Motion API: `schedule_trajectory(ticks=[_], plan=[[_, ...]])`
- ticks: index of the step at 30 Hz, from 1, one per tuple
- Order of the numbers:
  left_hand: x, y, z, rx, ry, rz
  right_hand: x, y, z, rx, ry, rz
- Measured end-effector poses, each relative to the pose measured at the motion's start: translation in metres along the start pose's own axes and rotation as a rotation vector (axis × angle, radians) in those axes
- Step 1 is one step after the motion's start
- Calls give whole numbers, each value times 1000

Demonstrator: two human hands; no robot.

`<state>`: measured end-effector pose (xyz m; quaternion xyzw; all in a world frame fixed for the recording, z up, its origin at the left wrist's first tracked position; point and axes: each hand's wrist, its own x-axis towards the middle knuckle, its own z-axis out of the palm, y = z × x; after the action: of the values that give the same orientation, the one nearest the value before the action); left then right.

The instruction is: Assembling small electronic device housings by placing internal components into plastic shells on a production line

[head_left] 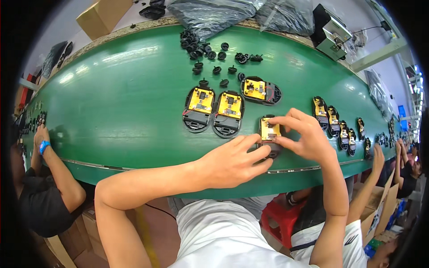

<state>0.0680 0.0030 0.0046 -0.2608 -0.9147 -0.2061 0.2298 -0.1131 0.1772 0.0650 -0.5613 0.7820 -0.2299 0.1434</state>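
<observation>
yellow-boarded housing [268, 130] lies between left fingers [260, 154] and right fingers [287, 122].

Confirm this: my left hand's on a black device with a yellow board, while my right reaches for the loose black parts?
Not quite: the head view shows your right hand on the black device too, not reaching for the loose black parts. Your left hand is as you said.

An assembly workshop, a long green counter [120, 107] ran past co-workers' arms [62, 176] on both sides, open black housings [228, 123] with yellow circuit boards [201, 100] lay along it, small round black parts [190, 44] sat heaped, cardboard boxes [103, 18] stood around.
</observation>
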Motion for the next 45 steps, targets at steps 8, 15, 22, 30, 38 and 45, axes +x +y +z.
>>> schedule_trajectory(ticks=[8, 15, 22, 30, 38, 45], plan=[[2, -7, -8, -135, 45, -38, 0, 13, 10, 17, 28, -108], [1, -12, -5, 17, 55, -148, -9, 3, 24, 120, 245, 89], [-2, -12, -6, -10, 56, -158, -17, 9, 15, 55, 182, 35], [2, -15, -7, -42, -11, -161, -14, 6, 15, 35, 196, 52], [4, -18, -13, 44, -63, -175, -9, 16, 13, -82, 185, -40], [3, -18, -14, -27, -81, -169, -6, 12, 14, 66, 164, -22]])
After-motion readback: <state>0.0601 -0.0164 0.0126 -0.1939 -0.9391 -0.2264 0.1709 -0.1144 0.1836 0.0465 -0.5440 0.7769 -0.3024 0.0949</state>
